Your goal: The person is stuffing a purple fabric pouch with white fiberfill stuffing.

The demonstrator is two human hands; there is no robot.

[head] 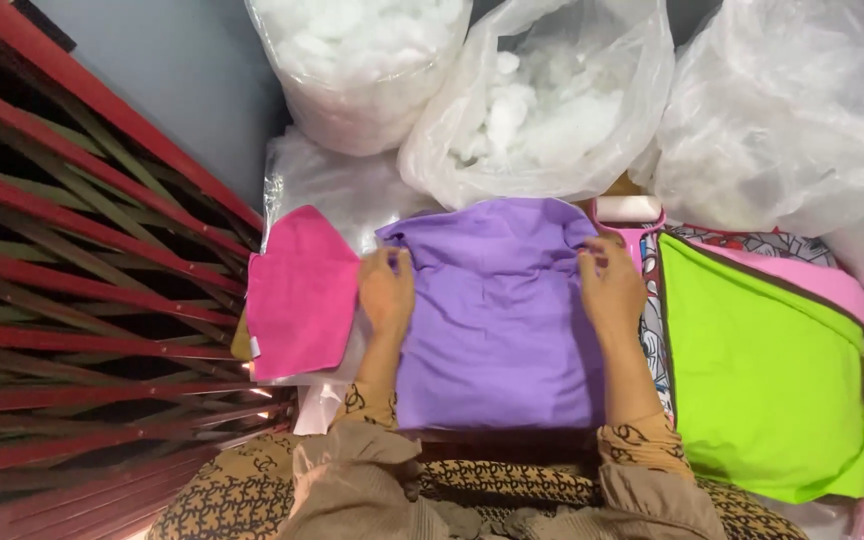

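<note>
A purple fabric cover (500, 320) lies flat in front of me, its open end facing the bags. My left hand (387, 290) grips its left edge near the upper corner. On the opposite side my right hand (610, 285) pinches the right edge near the top. Both sleeves are tan with a dark pattern. A pink fabric piece (300, 292) lies just left of my left hand. A bright green fabric cover (762, 375) with a dark zip edge lies to the right of my right hand.
Clear plastic bags of white stuffing (542, 110) stand behind the purple cover, with another bag (357, 60) to their left and a large one (802, 110) at the right. Red metal bars (82, 290) run along the left. Pale pink fabric (822, 280) lies under the green cover.
</note>
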